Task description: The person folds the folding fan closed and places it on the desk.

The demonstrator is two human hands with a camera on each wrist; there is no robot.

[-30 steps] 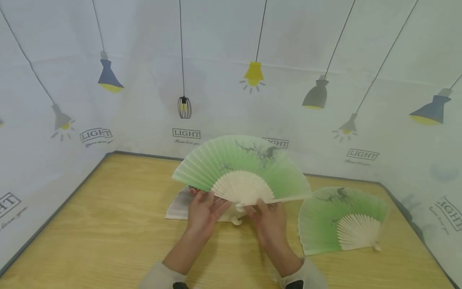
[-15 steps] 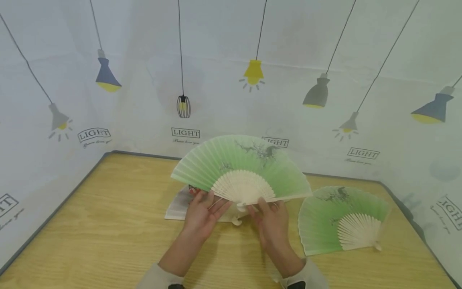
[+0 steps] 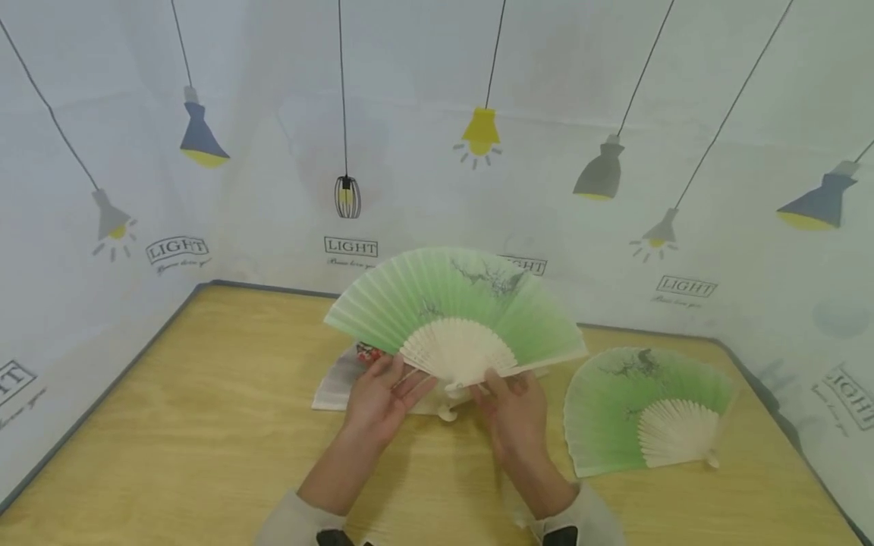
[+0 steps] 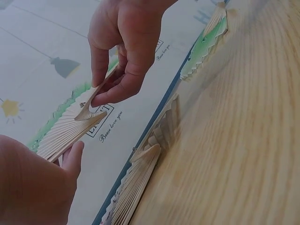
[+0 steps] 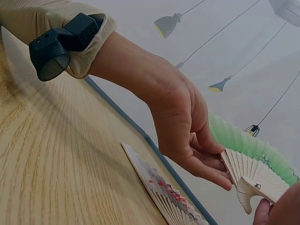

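Observation:
A spread green folding fan point(image 3: 416, 296) with pale ribs and a dark branch print is held up in front of me. My left hand point(image 3: 375, 402) holds the end rib on its left side, thumb in front and fingers behind. At the opposite side, near the pivot, my right hand point(image 3: 514, 413) pinches the other end rib, as the left wrist view shows of that right hand point(image 4: 136, 47). Behind and below the held fan, a whitish fan with red flowers point(image 3: 334, 387) lies spread on the table, partly hidden. In the right wrist view its red print point(image 5: 171, 190) shows.
Another spread green fan point(image 3: 601, 425) lies on the table to the right, its pivot end pointing right. The wood-grain table point(image 3: 171, 425) has a dark edge along the back. White backdrop cloth point(image 3: 410, 91) printed with hanging lamps surrounds it.
The held fan's right edge has tilted up slightly. Both hands keep their hold, and the two fans on the table stay where they were.

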